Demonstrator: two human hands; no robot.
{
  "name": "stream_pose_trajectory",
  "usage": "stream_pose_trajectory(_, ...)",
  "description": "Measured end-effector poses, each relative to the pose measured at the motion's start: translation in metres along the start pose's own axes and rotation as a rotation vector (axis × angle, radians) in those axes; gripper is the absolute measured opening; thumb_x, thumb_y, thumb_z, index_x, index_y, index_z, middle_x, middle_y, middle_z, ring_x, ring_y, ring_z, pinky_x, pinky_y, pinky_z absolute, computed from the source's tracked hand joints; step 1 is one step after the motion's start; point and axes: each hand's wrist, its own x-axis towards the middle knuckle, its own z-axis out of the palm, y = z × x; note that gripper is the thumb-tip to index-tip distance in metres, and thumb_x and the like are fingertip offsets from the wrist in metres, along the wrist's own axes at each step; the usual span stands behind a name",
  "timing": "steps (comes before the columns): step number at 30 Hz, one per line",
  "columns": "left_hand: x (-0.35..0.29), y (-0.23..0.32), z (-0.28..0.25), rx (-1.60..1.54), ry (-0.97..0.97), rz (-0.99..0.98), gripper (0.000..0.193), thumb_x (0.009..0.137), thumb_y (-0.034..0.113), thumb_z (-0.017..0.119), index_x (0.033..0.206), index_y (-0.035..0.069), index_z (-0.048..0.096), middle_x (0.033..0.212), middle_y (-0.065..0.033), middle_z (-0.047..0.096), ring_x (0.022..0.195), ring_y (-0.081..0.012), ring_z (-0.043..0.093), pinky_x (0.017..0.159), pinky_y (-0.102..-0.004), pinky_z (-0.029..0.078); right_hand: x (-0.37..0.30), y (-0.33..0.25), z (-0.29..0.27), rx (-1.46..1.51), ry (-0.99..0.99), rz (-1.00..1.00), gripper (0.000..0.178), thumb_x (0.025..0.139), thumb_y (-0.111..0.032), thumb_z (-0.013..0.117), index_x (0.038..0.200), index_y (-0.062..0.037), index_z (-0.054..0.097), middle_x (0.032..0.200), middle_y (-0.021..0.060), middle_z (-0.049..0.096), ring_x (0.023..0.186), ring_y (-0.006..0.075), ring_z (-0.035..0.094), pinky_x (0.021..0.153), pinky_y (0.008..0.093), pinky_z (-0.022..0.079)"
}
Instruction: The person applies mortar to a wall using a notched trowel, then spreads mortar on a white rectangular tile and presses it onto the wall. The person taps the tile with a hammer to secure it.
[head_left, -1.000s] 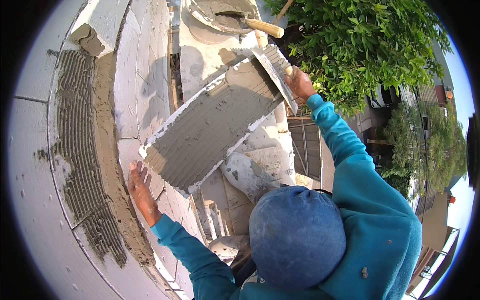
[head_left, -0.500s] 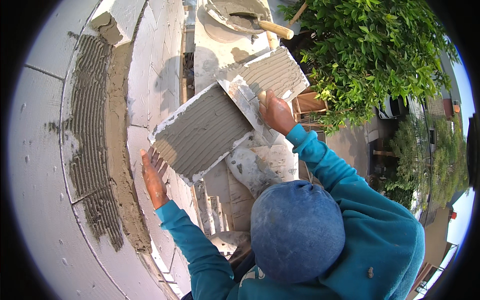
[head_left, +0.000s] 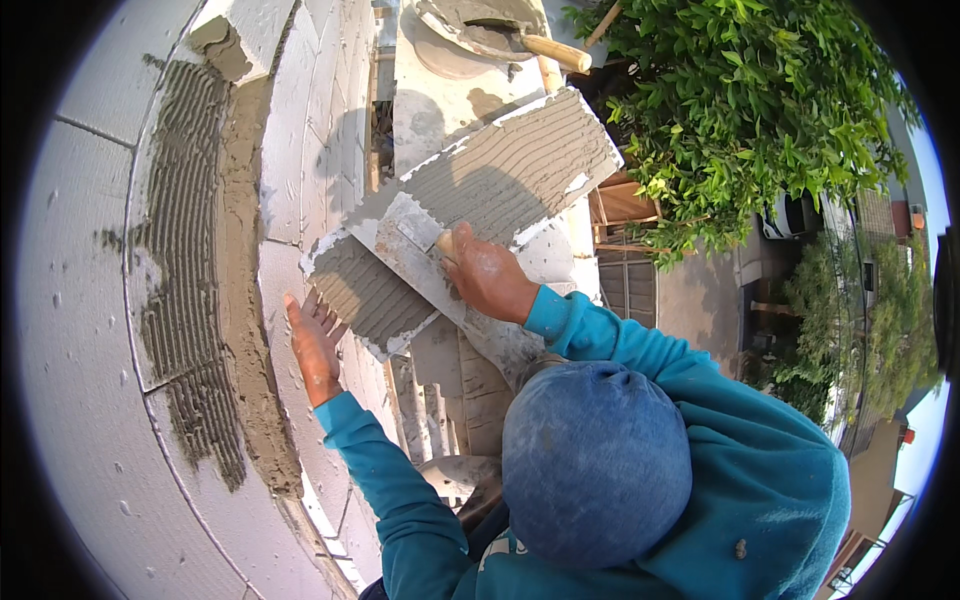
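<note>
My right hand [head_left: 488, 272] is closed round the handle of a flat rectangular notched trowel [head_left: 408, 232]. The trowel lies across a long pale masonry block [head_left: 520, 150], whose upper face is coated in grey mortar combed into ridges. My left hand [head_left: 317, 355] is at the block's near left end, thumb up and fingers reaching beneath the edge, seemingly supporting it; the fingertips are partly hidden. On the left, the pale block wall [head_left: 80, 300] carries ridged mortar [head_left: 180, 220] beside a thick mortar strip [head_left: 250, 290].
A mortar bucket [head_left: 480, 35] with a wooden-handled tool [head_left: 555, 52] in it stands on a stained board [head_left: 425, 120] ahead. Leafy branches [head_left: 740, 110] crowd the right, above a paved area [head_left: 700, 300]. A blue cap [head_left: 597, 465] fills the lower middle.
My right hand has drawn the trowel left and nearer along the block, toward the left-hand end. The left hand and block have hardly moved.
</note>
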Motion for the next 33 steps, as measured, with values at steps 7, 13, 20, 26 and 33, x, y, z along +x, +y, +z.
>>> stream_pose_trajectory(7, 0.006, -0.011, -0.016, -0.341, 0.041, -0.087, 0.089, 0.094, 0.068, 0.036, 0.149, -0.002, 0.029, 0.152, -0.0257, 0.031, 0.139, -0.0425, 0.032, 0.108, -0.0548, 0.034, 0.021, -0.067, -0.021, 0.287, -0.038, -0.270, 0.044, 0.094, -0.029, 0.058, 0.116, 0.0055, 0.041, 0.085, 0.0318, 0.062, 0.078, 0.0477, 0.063, 0.066, 0.0546, 0.048)
stream_pose_trajectory(13, -0.004, -0.023, -0.009, -0.113, -0.113, -0.010, 0.097, 0.089, 0.074, 0.042, 0.149, -0.001, 0.030, 0.151, -0.0274, 0.030, 0.139, -0.0426, 0.032, 0.109, -0.0536, 0.033, 0.122, 0.009, -0.173, -0.159, 0.494, -0.343, 0.040, 0.093, -0.033, 0.064, 0.107, 0.0020, 0.050, 0.087, 0.0264, 0.063, 0.079, 0.0415, 0.063, 0.067, 0.0467, 0.047)
stream_pose_trajectory(20, -0.010, -0.027, 0.006, -0.078, -0.038, -0.015, 0.102, 0.080, 0.076, 0.056, 0.146, 0.001, 0.038, 0.145, -0.0208, 0.043, 0.129, -0.0362, 0.045, 0.100, -0.0484, 0.040, 0.265, 0.085, -0.260, -0.168, 0.482, 0.090, 0.045, 0.085, -0.038, 0.067, 0.099, 0.0051, 0.060, 0.073, 0.0167, 0.068, 0.064, 0.0315, 0.068, 0.063, 0.0419, 0.054)
stream_pose_trajectory(26, -0.014, -0.028, 0.009, -0.134, -0.126, 0.010, 0.086, 0.086, 0.067, 0.058, 0.141, 0.003, 0.045, 0.136, -0.0158, 0.053, 0.121, -0.0285, 0.053, 0.094, -0.0412, 0.044, 0.296, 0.132, -0.237, 0.083, 0.437, 0.177, 0.039, 0.085, -0.032, 0.070, 0.100, 0.0034, 0.062, 0.063, 0.0055, 0.058, 0.046, 0.0140, 0.055, 0.042, 0.0298, 0.044)
stream_pose_trajectory(33, -0.012, -0.034, 0.011, -0.303, -0.182, 0.027, 0.072, 0.097, 0.056, 0.049, 0.146, 0.005, 0.037, 0.144, -0.0133, 0.045, 0.130, -0.0258, 0.047, 0.103, -0.0409, 0.043, 0.292, 0.128, -0.234, 0.074, 0.549, 0.172, 0.050, 0.081, -0.038, 0.070, 0.113, 0.0007, 0.063, 0.078, 0.0139, 0.067, 0.066, 0.0227, 0.066, 0.064, 0.0343, 0.053)
